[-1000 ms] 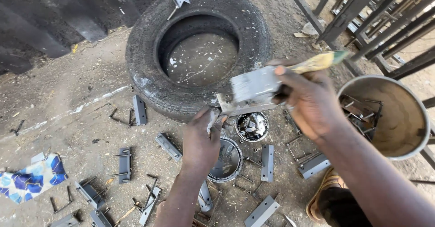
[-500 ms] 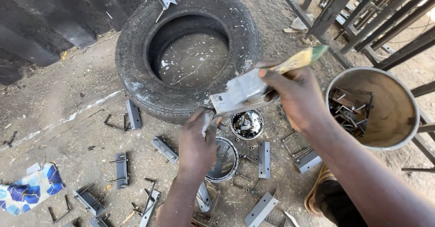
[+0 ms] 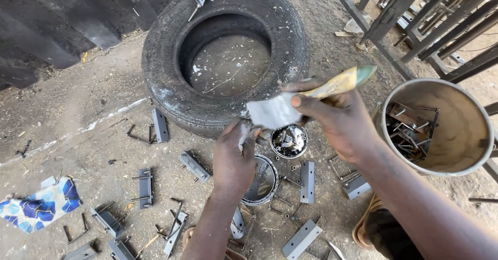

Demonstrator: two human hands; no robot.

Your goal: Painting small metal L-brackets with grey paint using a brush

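Note:
My right hand (image 3: pixel 337 120) grips a paintbrush (image 3: pixel 340 82) with a yellow-green handle; its wide head, loaded with grey paint (image 3: pixel 270 112), rests against a small metal piece (image 3: pixel 244 134). My left hand (image 3: pixel 233 159) pinches that piece from below, mostly hiding it. Just under both hands an open paint tin (image 3: pixel 289 141) with dark paint stands on the ground. Its round lid (image 3: pixel 262 182) lies beside it, partly covered by my left wrist.
A worn tyre (image 3: pixel 171 78) lies on the dirt behind the hands. A round bucket (image 3: pixel 456 161) of metal parts stands at the right. Several grey metal brackets (image 3: pixel 307 174) lie scattered about. A blue patterned cloth (image 3: pixel 41 208) lies at the left, and metal frames (image 3: pixel 415 11) stand at the upper right.
The brush head has slid left and down along the piece, closer to my left fingers. My left hand has stayed over the lid.

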